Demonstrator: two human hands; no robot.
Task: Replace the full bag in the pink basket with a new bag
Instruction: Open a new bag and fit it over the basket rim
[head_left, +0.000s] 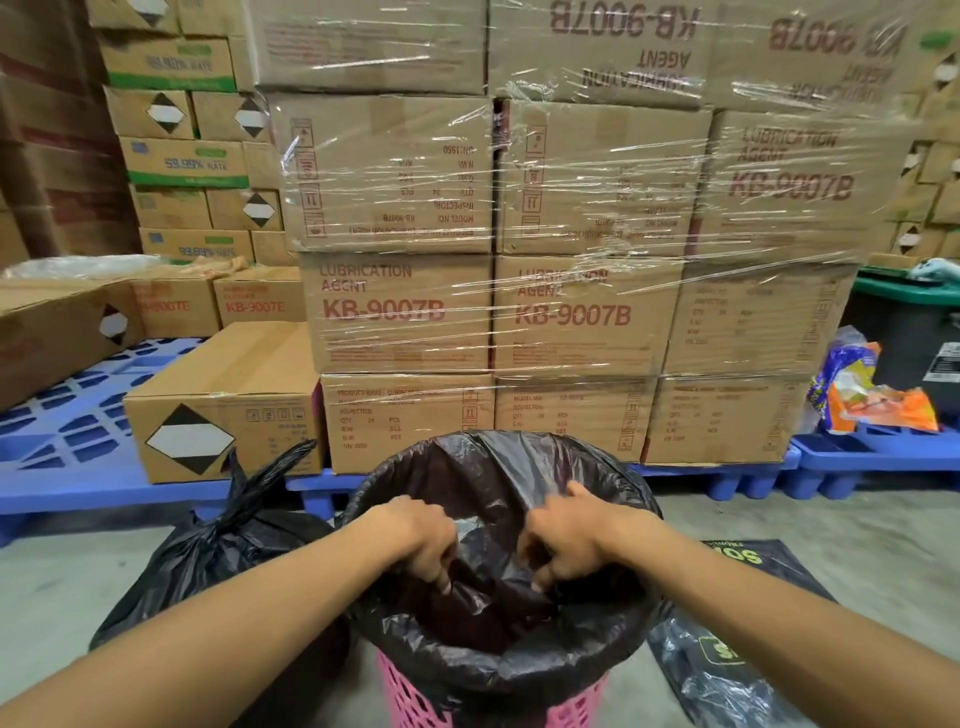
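Note:
A pink lattice basket (410, 701) stands on the floor right below me, lined with a thin dark bag (488, 483) whose edge is folded over the rim. Both hands reach into the basket's mouth. My left hand (423, 540) pinches the bag film inside, fingers curled down. My right hand (566, 538) grips a fold of the same bag beside it. A tied-off full black bag (218, 551) sits on the floor to the left of the basket, touching it.
Stretch-wrapped cartons (519, 312) on blue pallets (78, 467) form a wall just behind the basket. A loose carton (223, 400) sits at left. A black printed bag (727, 654) lies on the floor at right. Colourful packets (862, 395) rest on the right pallet.

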